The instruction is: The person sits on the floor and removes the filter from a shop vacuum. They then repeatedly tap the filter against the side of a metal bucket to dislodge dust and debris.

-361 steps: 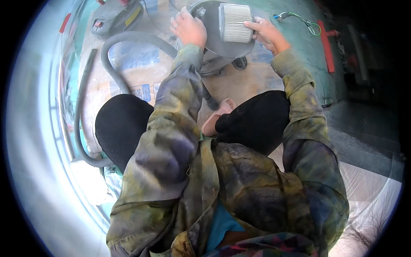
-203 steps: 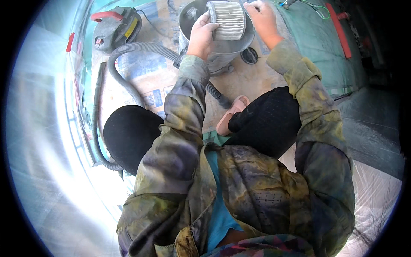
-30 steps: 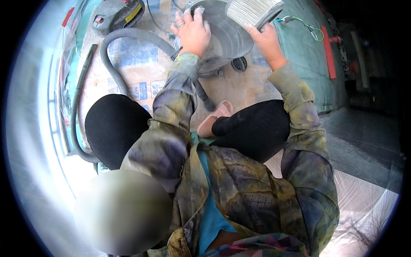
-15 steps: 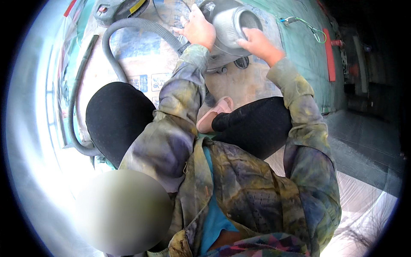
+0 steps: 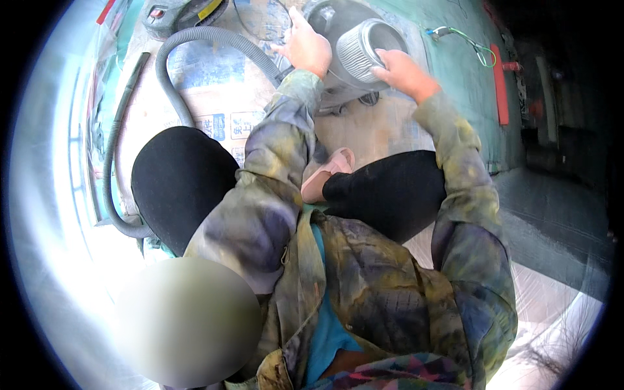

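Near the top of the view, my right hand [image 5: 404,73] grips the rim of a pleated cylindrical filter [image 5: 356,57], tilted over the grey vacuum canister [image 5: 338,91]. Its pale pleats face left. Beside the canister's left edge is my left hand [image 5: 308,49], its fingers apart and nothing visible in them; whether it touches the canister I cannot tell. A grey corrugated hose [image 5: 170,73] runs from near my left wrist, curving to the left. Part of the canister is hidden behind the filter and my hands.
The vacuum's motor head [image 5: 179,19] lies at the far left. A dark wand [image 5: 130,88] joins the hose along the left side. Green and yellow wire [image 5: 478,49] and a red strip [image 5: 499,84] lie to the right. Dusty printed sheeting [image 5: 195,71] covers the floor.
The filter has turned in my right hand, so more of its pleated side shows. My right hand has shifted slightly right and toward me; my left hand has barely moved.
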A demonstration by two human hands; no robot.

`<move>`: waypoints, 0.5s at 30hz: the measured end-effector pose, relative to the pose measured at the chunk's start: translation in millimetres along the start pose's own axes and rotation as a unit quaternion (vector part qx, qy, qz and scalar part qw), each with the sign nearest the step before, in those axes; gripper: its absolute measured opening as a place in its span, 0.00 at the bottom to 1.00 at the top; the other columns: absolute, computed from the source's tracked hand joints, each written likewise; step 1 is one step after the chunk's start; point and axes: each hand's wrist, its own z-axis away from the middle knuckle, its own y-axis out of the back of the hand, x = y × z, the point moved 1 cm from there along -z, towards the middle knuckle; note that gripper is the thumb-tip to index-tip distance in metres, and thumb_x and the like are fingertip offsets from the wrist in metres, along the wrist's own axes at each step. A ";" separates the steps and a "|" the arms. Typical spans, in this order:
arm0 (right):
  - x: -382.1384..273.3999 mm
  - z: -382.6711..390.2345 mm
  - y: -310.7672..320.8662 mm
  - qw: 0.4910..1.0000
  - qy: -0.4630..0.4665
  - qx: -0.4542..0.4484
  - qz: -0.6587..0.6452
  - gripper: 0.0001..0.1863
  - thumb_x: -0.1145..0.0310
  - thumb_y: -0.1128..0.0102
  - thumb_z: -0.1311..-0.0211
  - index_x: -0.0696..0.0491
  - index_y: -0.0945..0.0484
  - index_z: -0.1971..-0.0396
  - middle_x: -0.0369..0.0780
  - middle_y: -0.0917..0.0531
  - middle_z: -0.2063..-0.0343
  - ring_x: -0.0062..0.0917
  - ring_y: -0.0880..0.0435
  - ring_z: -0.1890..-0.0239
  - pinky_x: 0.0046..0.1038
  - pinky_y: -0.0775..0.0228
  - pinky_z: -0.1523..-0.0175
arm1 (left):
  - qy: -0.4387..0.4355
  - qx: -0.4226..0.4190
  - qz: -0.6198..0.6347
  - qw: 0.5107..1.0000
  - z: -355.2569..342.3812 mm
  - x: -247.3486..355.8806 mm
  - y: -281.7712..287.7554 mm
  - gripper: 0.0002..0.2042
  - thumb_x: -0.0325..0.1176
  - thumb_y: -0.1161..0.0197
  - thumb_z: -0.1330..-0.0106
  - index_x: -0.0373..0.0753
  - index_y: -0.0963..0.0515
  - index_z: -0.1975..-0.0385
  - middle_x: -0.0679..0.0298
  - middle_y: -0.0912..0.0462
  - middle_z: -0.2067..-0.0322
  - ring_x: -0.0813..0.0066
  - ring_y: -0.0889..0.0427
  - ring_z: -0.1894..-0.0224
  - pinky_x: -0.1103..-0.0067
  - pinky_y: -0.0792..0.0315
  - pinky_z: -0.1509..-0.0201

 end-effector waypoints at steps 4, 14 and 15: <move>-6.7 6.0 4.9 0.998 -0.004 0.065 -0.009 0.20 0.60 0.43 0.46 0.60 0.26 0.58 0.55 0.21 0.65 0.50 0.23 0.58 0.43 0.32 0.53 | -0.006 -0.009 -0.002 1.000 -2.1 -0.1 3.0 0.34 0.26 0.49 0.45 0.34 0.46 0.34 0.43 0.24 0.50 0.46 0.28 0.43 0.42 0.60 0.34; 15.0 19.7 14.9 0.931 -0.058 0.125 -0.337 0.24 0.73 0.38 0.44 0.61 0.28 0.47 0.41 0.19 0.53 0.24 0.23 0.51 0.26 0.34 0.44 | -0.189 0.040 0.076 0.978 -12.2 2.1 -12.7 0.21 0.35 0.50 0.33 0.37 0.33 0.41 0.52 0.24 0.49 0.52 0.29 0.43 0.55 0.43 0.37; 13.8 19.2 15.6 0.933 -0.056 0.131 -0.330 0.24 0.75 0.38 0.44 0.62 0.28 0.46 0.40 0.20 0.51 0.23 0.24 0.49 0.25 0.36 0.42 | -0.181 -0.048 0.199 0.962 -15.9 12.7 -2.8 0.20 0.37 0.50 0.31 0.36 0.32 0.41 0.53 0.22 0.50 0.53 0.27 0.46 0.59 0.39 0.39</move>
